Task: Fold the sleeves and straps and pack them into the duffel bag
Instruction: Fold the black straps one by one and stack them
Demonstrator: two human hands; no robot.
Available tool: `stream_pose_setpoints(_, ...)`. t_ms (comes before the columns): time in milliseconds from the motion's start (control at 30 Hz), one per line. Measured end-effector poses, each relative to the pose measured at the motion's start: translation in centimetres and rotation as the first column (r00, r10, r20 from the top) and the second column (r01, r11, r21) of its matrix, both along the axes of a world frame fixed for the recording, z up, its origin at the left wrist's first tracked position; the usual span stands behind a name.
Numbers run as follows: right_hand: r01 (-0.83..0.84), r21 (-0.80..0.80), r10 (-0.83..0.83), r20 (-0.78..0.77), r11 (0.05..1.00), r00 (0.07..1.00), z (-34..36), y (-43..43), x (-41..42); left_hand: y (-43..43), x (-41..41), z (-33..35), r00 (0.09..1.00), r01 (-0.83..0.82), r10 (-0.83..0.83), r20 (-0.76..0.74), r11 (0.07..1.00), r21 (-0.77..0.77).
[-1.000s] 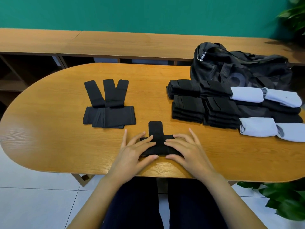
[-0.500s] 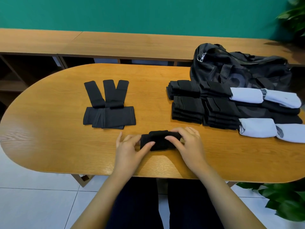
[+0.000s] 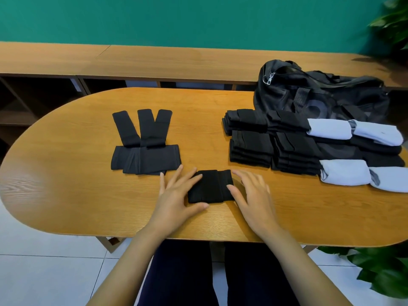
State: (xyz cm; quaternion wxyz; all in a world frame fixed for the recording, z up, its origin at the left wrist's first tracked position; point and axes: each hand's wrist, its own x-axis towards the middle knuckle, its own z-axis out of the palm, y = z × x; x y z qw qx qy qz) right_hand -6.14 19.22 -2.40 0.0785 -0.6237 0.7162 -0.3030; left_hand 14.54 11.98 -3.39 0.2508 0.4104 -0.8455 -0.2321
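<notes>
Duffel bag (image 3: 320, 100): black, soft, slumped, with a silver zipper pull at its left end.

Folded black stacks (image 3: 251, 149): two rows lying flat directly in front of the bag, the rear row touching it.

Pale lilac sleeves (image 3: 330, 130): four, rolled or folded, in two pairs at the right end of those rows, in front of the bag.

Folded black piece (image 3: 210, 186): one compact rectangle, flat, in front and left of the bag, apart from the stacks.

Unfolded black straps (image 3: 144, 146): three overlapping T-shaped pieces, well left of the bag, with their narrow tabs fanned outward.
</notes>
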Motion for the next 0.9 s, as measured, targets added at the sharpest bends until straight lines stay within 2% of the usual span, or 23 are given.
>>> stream_pose_setpoints(67, -0.007, 0.015, 0.006, 0.035, 1.000, 0.999, 0.2, 0.6, 0.1, -0.3, 0.1, -0.3, 0.996, 0.033, -0.030, 0.086, 0.999, -0.033)
stream_pose_setpoints(167, -0.044, 0.032, 0.042, 0.051, 0.999, 0.998, 0.2, 1.0, 0.5, -0.6, 0.1, -0.4, 0.992, 0.001, 0.012, 0.125, 0.995, -0.103)
stream_pose_setpoints(233, -0.123, 0.042, 0.124, -0.027, 0.992, 0.992, 0.2, 0.9, 0.8, -0.6, -0.2, -0.4, 0.990, -0.051, 0.068, 0.120, 0.988, -0.144)
stream_pose_setpoints(333, -0.229, 0.123, 0.252, -0.226, 0.966, 0.941, 0.1, 0.5, 1.3, -0.7, -0.6, -0.3, 0.985, -0.122, 0.139, 0.098, 0.979, -0.165)
stream_pose_setpoints(500, -0.242, 0.183, 0.297, -0.402, 0.953, 0.866, 0.6, -0.8, 2.5, -0.9, -0.9, -0.1, 0.981, -0.175, 0.186, 0.049, 0.971, -0.165)
stream_pose_setpoints(600, -0.256, 0.134, 0.289, -0.433, 0.957, 0.854, 1.1, -1.7, 2.6, -1.2, -0.5, 0.0, 0.954, -0.299, 0.295, -0.046, 0.942, -0.153)
stream_pose_setpoints(700, -0.247, 0.053, 0.243, -0.454, 0.968, 0.857, 2.8, -3.3, 2.0, -1.4, 0.2, -0.3, 0.915, -0.402, 0.396, -0.073, 0.906, -0.129)
stream_pose_setpoints(800, -0.185, -0.038, 0.143, -0.493, 0.982, 0.858, 5.0, -6.1, -0.3, -1.6, 0.4, -0.8, 0.898, -0.439, 0.436, -0.061, 0.897, -0.060)
stream_pose_setpoints(900, -0.069, -0.047, 0.033, -0.539, 0.996, 0.842, 6.7, -9.2, -4.1, -1.9, 0.3, -1.1, 0.896, -0.444, 0.444, 0.009, 0.896, -0.033)
